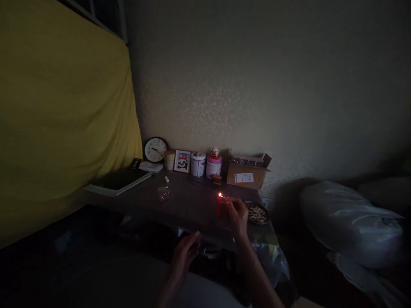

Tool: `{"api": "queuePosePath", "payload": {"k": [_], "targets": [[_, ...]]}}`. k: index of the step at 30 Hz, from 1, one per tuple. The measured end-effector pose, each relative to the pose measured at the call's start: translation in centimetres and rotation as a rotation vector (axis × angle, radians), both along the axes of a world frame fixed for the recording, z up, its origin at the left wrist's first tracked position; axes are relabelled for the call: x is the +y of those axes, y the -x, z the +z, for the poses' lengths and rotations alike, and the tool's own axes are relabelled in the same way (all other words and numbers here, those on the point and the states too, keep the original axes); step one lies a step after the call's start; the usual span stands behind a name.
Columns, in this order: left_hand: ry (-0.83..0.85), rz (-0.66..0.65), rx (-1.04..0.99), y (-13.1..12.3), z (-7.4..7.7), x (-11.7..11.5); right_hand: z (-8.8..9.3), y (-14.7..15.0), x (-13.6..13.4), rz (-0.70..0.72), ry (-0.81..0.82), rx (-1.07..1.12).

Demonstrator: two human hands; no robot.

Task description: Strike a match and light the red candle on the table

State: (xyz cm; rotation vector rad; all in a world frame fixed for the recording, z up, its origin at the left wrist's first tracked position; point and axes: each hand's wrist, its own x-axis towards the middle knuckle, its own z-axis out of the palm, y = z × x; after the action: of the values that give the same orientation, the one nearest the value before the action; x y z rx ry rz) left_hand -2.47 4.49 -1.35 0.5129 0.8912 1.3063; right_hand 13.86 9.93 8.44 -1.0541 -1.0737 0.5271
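The room is dark. My right hand (236, 214) pinches a burning match (222, 197) and holds its small flame at the top of a red candle (218, 207) that stands on the dark table (189, 201). My left hand (185, 253) hovers lower, in front of the table's near edge, with its fingers curled around a small pale object that looks like a matchbox (197, 235). A round dish of used matchsticks (257, 213) lies just right of my right hand.
Along the wall stand a round clock (156, 149), a small framed picture (182, 161), a white tin (198, 164), a pink tin (213, 166) and an open cardboard box (247, 173). A book (118, 181) lies at the table's left. Yellow cloth (61, 111) hangs left; a pale bag (349, 218) lies right.
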Motion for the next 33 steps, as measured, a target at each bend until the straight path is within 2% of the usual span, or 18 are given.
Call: {"api": "queuePosePath", "payload": {"k": [6,14,22,33], "targets": [[0.015,0.01,-0.005,-0.1,-0.1,0.2,0.4,0.4,0.0,-0.042,0.025,-0.037],[0.01,-0.002,-0.008,0.0,-0.1,0.1,-0.2,0.1,0.7,-0.056,0.044,-0.061],[0.008,-0.015,0.038,-0.1,0.3,-0.1,0.0,0.2,0.7,-0.064,0.036,-0.072],[0.018,-0.018,0.003,-0.1,0.4,0.0,-0.2,0.1,1.1,-0.067,0.051,-0.072]]}}
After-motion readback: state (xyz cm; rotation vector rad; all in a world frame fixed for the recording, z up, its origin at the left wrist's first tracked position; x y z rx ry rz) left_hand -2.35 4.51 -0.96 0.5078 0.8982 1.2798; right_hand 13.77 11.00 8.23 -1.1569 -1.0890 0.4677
